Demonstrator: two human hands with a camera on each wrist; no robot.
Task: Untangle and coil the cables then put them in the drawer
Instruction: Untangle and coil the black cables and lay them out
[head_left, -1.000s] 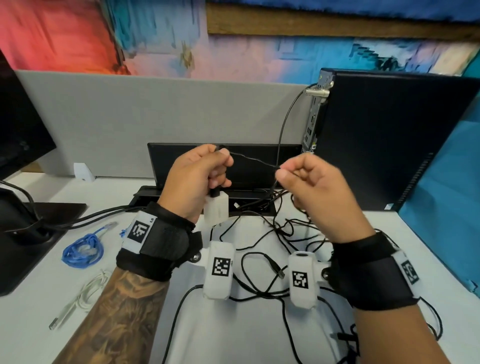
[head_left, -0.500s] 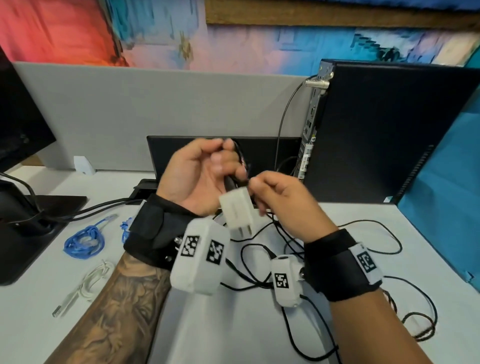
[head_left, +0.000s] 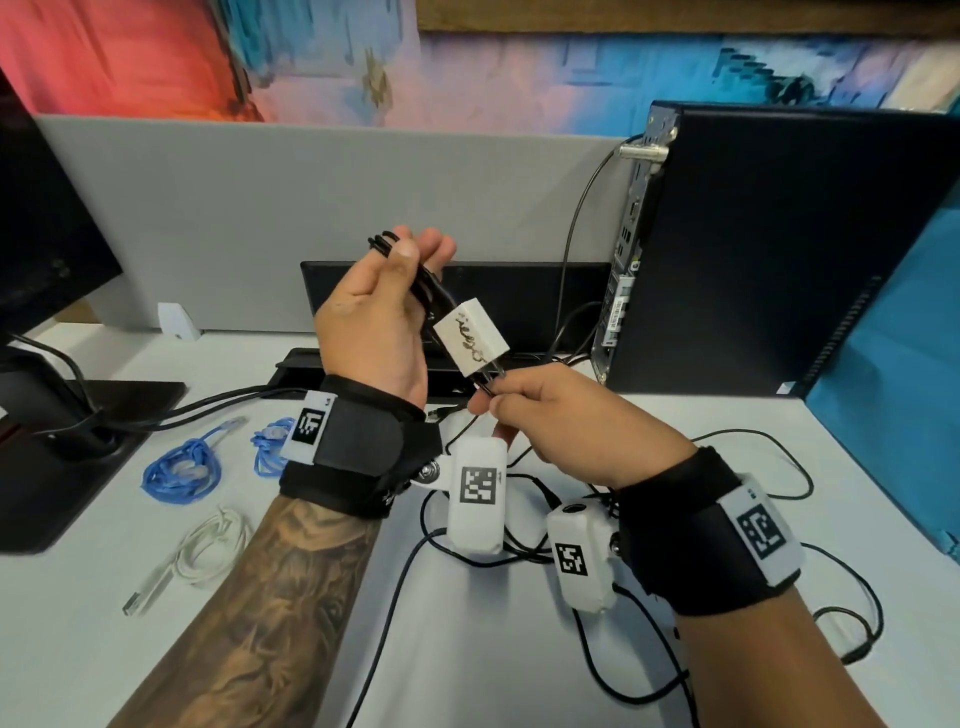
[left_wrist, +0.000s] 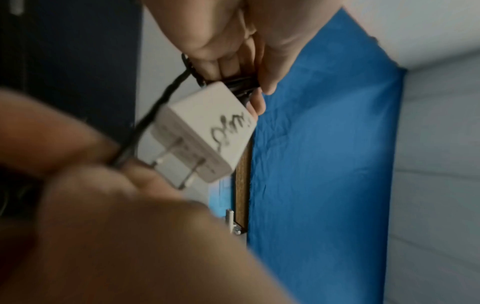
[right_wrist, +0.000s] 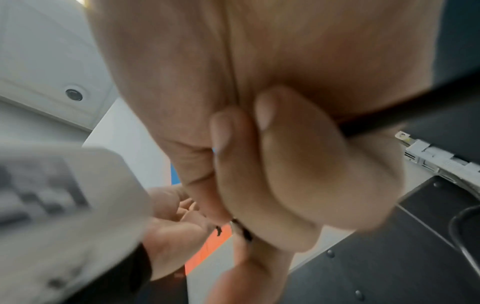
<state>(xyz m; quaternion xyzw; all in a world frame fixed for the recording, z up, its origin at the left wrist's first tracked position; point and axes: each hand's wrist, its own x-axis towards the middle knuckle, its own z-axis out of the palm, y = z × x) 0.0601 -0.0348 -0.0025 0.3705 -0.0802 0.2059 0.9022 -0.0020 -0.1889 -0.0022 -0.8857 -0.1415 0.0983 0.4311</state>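
My left hand (head_left: 395, 291) is raised above the desk and grips several loops of a thin black cable (head_left: 384, 241) between thumb and fingers. A white plug adapter (head_left: 471, 336) with black scribble hangs from those loops, prongs down; the left wrist view shows the adapter (left_wrist: 205, 131) close up. Just below it, my right hand (head_left: 524, 410) pinches the same black cable (left_wrist: 145, 121) between thumb and fingertips. The rest of the black cable (head_left: 519, 525) lies tangled on the white desk (head_left: 67, 649) under both wrists. No drawer shows.
Two blue coiled cables (head_left: 182, 470) and a white coiled cable (head_left: 208, 551) lie on the desk at left. A monitor base (head_left: 62, 447) with its cords stands further left. A black computer tower (head_left: 779, 249) stands at back right, a grey divider (head_left: 311, 208) behind.
My left hand has turned palm up and risen with the cable loops. The right hand moved in and down from the stretched cable to just below the adapter, which now hangs tilted.
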